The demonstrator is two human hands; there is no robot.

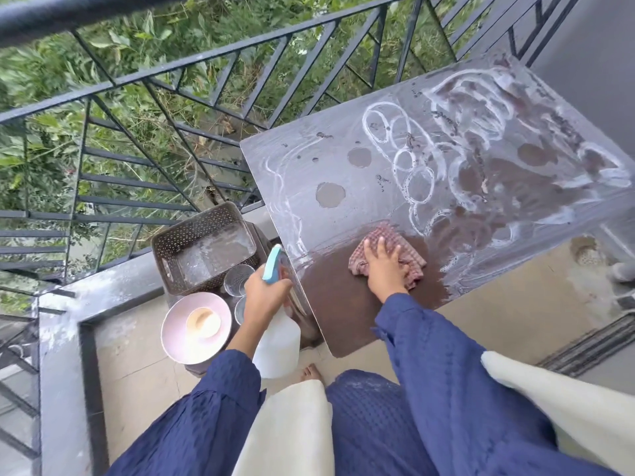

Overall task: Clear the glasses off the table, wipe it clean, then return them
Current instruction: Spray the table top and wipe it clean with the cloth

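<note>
Right hand (385, 269) lying spread, pressing cloth (388, 250) near table (330, 166) front edge; left hand (264, 293) gripping spray bottle (276, 338) beside table corner, above glasses (237, 280).

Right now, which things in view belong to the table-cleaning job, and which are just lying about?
Part of the job:
table, dusty with white ring marks
checked cloth under the right hand
spray bottle in the left hand
glasses set on the floor

Just lying about:
brown basket
pink bowl
railing
</note>
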